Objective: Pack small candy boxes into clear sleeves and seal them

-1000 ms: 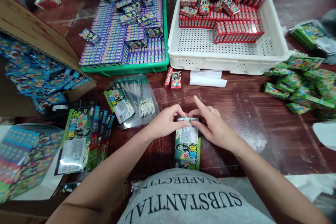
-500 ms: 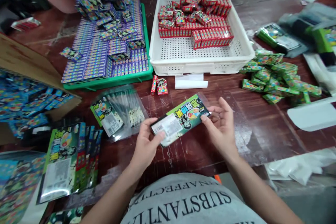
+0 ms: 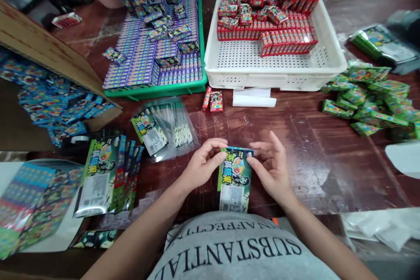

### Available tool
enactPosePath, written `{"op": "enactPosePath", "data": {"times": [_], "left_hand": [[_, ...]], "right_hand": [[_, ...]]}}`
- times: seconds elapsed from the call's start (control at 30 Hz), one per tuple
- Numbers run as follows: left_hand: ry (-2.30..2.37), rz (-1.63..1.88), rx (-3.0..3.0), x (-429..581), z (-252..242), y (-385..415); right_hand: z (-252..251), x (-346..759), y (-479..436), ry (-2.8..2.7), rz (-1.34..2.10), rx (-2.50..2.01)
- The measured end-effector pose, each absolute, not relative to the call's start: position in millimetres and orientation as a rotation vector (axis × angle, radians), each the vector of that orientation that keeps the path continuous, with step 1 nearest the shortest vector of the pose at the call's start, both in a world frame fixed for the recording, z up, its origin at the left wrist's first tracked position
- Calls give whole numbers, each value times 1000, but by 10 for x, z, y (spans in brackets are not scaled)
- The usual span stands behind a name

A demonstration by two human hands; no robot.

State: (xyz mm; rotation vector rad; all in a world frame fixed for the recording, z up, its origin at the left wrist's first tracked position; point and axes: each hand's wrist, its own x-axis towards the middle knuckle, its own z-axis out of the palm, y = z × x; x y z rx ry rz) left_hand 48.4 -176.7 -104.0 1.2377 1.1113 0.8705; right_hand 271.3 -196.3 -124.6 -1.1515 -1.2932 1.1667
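Note:
A candy packet (image 3: 235, 179) with a black and green printed front and a pale label stands upright close to my shirt. My left hand (image 3: 207, 162) pinches its upper left corner between thumb and fingers. At the upper right corner, the thumb of my right hand (image 3: 271, 167) presses the front while the fingers curve behind. A blue strip shows along the packet's top edge. To the left lies a clear bag (image 3: 175, 129) of similar printed sleeves. Several filled packets (image 3: 101, 179) lean together farther left.
A green tray (image 3: 154, 89) of purple boxes and a white crate (image 3: 275, 72) of red boxes stand at the back. Two red boxes (image 3: 215, 101) lie before them, beside folded white paper (image 3: 254, 98). Green boxes (image 3: 367, 96) are heaped right; a carton (image 3: 55, 48) stands left.
The packet has turned from lying slanted between my hands to upright, label end down, and has come nearer my body. My left hand has moved from its label end to the top edge.

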Motion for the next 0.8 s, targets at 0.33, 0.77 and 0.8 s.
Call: {"op": "enactPosePath", "data": {"times": [0.33,0.77,0.8], "left_hand": [[1175,985,1140,524,-1054,-1692],[1258,767,1139,539,-783,-1467],[1244,748,1131,522,-776,-1446]], "right_hand": [[-1250,2711,-1879,-1378,1156,-1140],[-911,2587,-1592,-1113,1489,-1245],[-895,2589,-1582,-1093,1506,-1249]]}}
